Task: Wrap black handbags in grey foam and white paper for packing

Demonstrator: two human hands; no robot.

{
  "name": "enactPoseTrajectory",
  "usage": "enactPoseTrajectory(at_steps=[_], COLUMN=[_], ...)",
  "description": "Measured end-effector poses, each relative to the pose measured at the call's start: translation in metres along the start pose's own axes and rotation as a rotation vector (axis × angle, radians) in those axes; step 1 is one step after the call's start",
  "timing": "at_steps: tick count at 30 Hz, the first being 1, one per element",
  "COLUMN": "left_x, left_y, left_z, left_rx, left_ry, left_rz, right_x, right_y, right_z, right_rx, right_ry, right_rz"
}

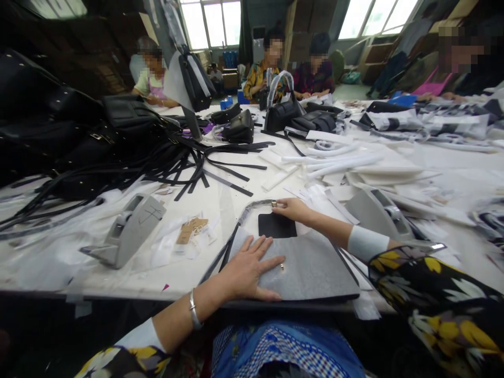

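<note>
In front of me on the table lies a black handbag (315, 268) with thin whitish sheet over its face and a small metal clasp (282, 266) showing through. My left hand (250, 268) rests flat on it, fingers spread, just left of the clasp. My right hand (289, 209) reaches past the bag's far edge, with thumb and fingertips pinched on a gold-coloured metal fitting (274, 202) at the end of the plastic-wrapped handle (254, 208). Below that fitting, a black flap-like piece (276, 226) sticks out beyond the sheet.
Grey tape dispensers stand at left (128, 228) and right (380, 215). Brown tags (191, 231) lie left of the bag. Black straps (212, 165) and piled bags (59, 121) fill the left. White strips and paper (346, 157) cover the right. Several people sit across the table.
</note>
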State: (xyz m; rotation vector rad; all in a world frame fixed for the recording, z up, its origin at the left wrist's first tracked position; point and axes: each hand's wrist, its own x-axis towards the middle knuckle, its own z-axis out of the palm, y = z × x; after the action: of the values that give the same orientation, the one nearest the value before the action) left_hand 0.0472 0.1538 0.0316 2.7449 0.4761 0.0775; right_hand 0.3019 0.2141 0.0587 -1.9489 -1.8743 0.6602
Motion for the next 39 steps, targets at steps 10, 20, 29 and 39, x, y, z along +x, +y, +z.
enactPoseTrajectory(at_steps=[10,20,29,39], left_x=[-0.001,-0.003,-0.019,-0.02], left_y=[0.001,0.005,0.025,0.038], left_z=[0.0,0.003,0.02,0.011], left_rx=[-0.002,0.076,0.197,0.109], left_ry=[0.069,0.087,0.305,0.195], left_rz=[0.029,0.013,-0.129,0.156], right_x=[-0.111,-0.133,-0.141,-0.137], right_y=[-0.012,0.016,0.02,0.022], right_z=[-0.009,0.019,0.026,0.031], right_rx=[0.157,0.054,-0.078,-0.035], right_ry=[-0.065,-0.167,-0.092,-0.135], right_rz=[-0.552,-0.773,-0.84,-0.756])
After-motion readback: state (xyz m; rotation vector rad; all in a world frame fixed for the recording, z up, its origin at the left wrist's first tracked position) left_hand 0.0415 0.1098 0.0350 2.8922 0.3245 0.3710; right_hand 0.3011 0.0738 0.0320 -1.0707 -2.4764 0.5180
